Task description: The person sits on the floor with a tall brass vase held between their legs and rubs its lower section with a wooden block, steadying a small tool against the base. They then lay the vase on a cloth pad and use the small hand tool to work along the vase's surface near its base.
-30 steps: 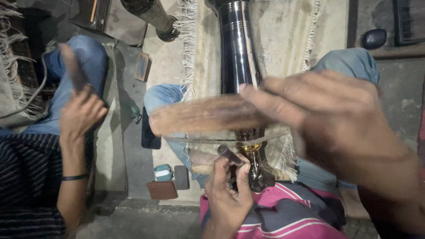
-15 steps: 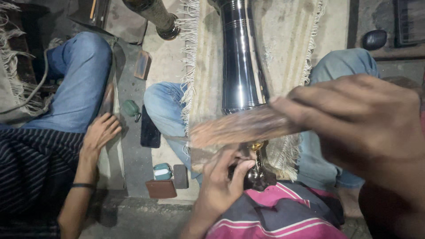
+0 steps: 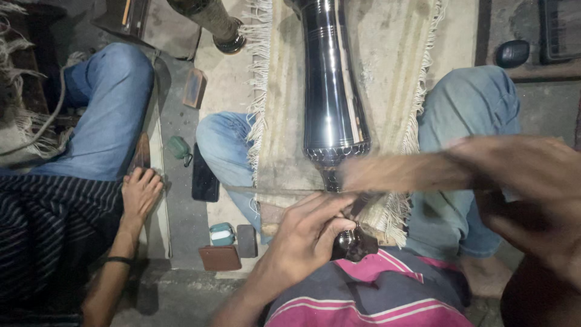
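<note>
At the left edge of the frame a co-worker's hand (image 3: 140, 192) rests flat on the floor beside a phone (image 3: 204, 175); keep your work apart from it. Lower centre, your left hand (image 3: 308, 233) pinches a small dark tool (image 3: 356, 209) with thumb and fingers pressed together, its tip at the narrow neck where the vase (image 3: 331, 91) ends. The vase, a long polished metal piece, lies up the middle of the frame on a fringed cloth (image 3: 387, 72) between your knees. Hold that pinch low and steady, wrist braced on your lap, so the tip does not skate over the polished surface. To the right, your right hand (image 3: 532, 181) closes its grip around a flat wooden stick (image 3: 399, 172), blurred with motion, just above the tool. Strike square and light on the tool's head, well clear of the left fingers (image 3: 330, 206). Keep the vase snug against the cloth so that it cannot roll.
</note>
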